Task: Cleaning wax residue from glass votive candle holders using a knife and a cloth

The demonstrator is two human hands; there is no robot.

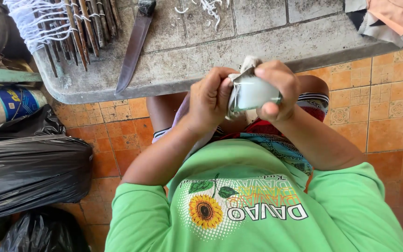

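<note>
While held, pale folded wrapper [252, 91].

Head view, daylight, bright and even; no hard-edged shadows anywhere. Light looks diffuse, arriving from above. Soft shadow under the grey slab [239, 51], falling on the orange floor tiles [388, 112] just below its edge. Far left is the dimmest zone: black plastic bags [29, 172] show pale glare streaks along their folds. Mild sheen on the knife blade [131, 51] and on the pale wrapped bundle [253, 91] between the left hand [213, 100] and right hand [281, 88]. Focus sharp at centre; green shirt [257, 205] close to the lens, slightly soft. Wide-angle bending: slab edge curves towards the corners. No motion blur evident.
</note>
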